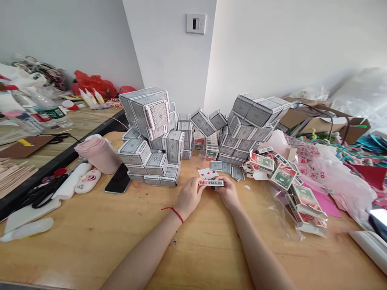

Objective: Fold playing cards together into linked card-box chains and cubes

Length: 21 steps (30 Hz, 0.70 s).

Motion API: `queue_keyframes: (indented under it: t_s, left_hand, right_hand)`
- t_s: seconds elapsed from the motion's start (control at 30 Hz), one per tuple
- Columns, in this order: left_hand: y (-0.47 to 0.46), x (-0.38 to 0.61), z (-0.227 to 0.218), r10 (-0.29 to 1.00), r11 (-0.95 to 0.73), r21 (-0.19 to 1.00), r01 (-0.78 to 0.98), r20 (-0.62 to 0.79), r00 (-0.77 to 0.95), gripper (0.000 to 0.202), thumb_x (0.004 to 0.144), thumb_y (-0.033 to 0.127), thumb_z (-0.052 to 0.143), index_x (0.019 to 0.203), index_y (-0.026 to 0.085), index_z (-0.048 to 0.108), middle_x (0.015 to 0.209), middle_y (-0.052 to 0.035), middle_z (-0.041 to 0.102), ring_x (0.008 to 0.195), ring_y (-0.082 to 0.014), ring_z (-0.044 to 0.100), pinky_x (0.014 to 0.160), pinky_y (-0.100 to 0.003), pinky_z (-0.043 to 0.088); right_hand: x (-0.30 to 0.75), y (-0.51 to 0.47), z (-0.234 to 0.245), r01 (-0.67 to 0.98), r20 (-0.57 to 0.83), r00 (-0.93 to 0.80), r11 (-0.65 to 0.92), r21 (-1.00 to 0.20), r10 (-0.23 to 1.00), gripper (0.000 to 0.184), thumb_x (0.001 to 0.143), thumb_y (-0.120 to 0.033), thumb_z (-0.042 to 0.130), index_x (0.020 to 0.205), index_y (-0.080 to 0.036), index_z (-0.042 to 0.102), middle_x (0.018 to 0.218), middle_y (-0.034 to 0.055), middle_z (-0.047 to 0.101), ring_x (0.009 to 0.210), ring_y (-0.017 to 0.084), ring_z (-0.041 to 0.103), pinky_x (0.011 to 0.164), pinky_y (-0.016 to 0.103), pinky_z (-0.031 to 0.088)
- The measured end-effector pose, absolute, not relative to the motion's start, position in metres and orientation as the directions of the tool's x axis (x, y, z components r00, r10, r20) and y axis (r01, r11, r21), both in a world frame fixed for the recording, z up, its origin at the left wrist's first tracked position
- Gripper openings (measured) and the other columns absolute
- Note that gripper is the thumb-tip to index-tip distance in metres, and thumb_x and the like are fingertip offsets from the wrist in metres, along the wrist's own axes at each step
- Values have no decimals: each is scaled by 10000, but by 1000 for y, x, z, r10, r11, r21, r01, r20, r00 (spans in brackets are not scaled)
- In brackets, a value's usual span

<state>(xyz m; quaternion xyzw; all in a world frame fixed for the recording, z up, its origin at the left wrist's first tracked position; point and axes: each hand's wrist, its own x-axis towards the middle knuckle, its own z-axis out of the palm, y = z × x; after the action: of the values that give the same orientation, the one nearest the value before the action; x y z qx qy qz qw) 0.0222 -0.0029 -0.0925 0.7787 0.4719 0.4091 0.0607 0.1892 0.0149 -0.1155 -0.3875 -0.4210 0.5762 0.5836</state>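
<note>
Between my two hands is a playing card box [213,183], its narrow printed side toward me. My left hand [191,195], with a red string on the wrist, grips the box's left end. My right hand [228,193] has its fingers closed round the right end. Just beyond the box lies a face-up playing card with red hearts [208,173]. Behind it several grey-backed cards [223,166] lie on the table. Grey patterned blocks are stacked on the left [151,157] and right [242,137], with a tilted pair [208,122] between them.
Opened card boxes [284,176] are piled at the right beside a pink-white plastic bag [326,169]. On the left stand a pink cup [98,153], a phone [117,179] and black scissors [50,191]. Plastic bottles [50,106] are farther left; a cardboard box [326,114] sits back right.
</note>
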Motion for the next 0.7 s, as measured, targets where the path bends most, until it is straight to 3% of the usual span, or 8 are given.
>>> queue_keyframes:
  t_s: [0.17, 0.7]
  left_hand:
    - [-2, 22, -95, 773, -548, 474, 689, 601, 203, 161, 831, 186, 522, 982, 190, 464, 898, -53, 623, 838, -189, 610, 725, -320, 503]
    - [-5, 23, -85, 756, -579, 425, 696, 599, 264, 88, 857, 150, 455, 823, 209, 510, 805, -14, 642, 771, -160, 624, 693, -283, 489]
  right_hand:
    - [189, 15, -117, -350, 40, -23, 29, -936, 999, 240, 525, -104, 663, 731, -223, 625, 787, -4, 654, 739, 186, 590, 705, 326, 459]
    - [188, 13, -112, -332, 59, -19, 49, -942, 998, 228, 536, -96, 639, 729, -217, 625, 794, -2, 651, 718, 173, 578, 672, 297, 441]
